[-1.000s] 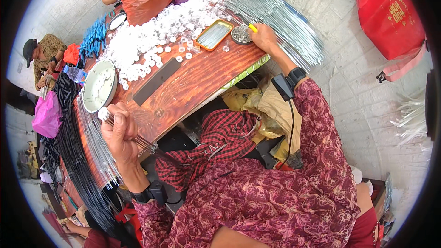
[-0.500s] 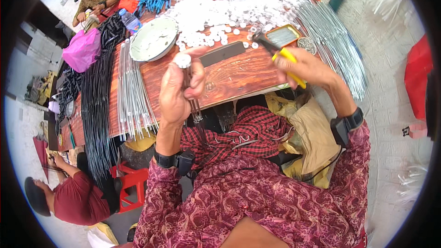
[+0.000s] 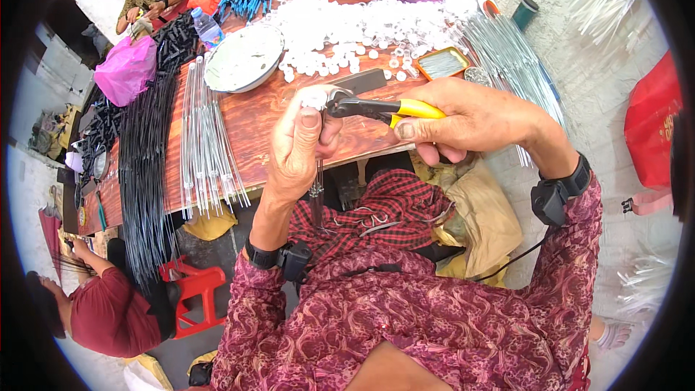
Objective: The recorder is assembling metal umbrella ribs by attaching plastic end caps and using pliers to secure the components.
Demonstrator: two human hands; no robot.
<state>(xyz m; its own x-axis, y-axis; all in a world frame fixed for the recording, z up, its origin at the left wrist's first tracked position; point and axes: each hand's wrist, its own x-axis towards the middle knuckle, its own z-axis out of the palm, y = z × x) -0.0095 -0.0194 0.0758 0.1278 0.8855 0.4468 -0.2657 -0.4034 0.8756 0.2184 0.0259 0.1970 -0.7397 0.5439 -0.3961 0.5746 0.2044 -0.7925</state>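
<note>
My left hand [image 3: 291, 156] grips a piece with a round white cap [image 3: 314, 98] on top, held upright above the table's front edge. Thin dark rods [image 3: 316, 192] hang from below its fingers. My right hand [image 3: 492, 117] is closed round a pair of pliers [image 3: 420, 109] with yellow handles and black jaws. The pliers lie level, their jaws right at the white cap beside my left thumb. Whether the jaws bite on the cap or on something at its side, I cannot tell.
Loose white caps [image 3: 362, 25] cover the table's far middle, near a white basin [image 3: 242, 61] and a dark flat bar [image 3: 360, 82]. Bundles of metal rods [image 3: 206, 145] and black rods [image 3: 148, 166] overhang its front edge. Two people sit at the left; another hand shows at the far edge.
My right hand has swung left and brought the pliers' jaws from above the table to the white cap. My left hand has shifted slightly right and down, still holding the capped piece.
</note>
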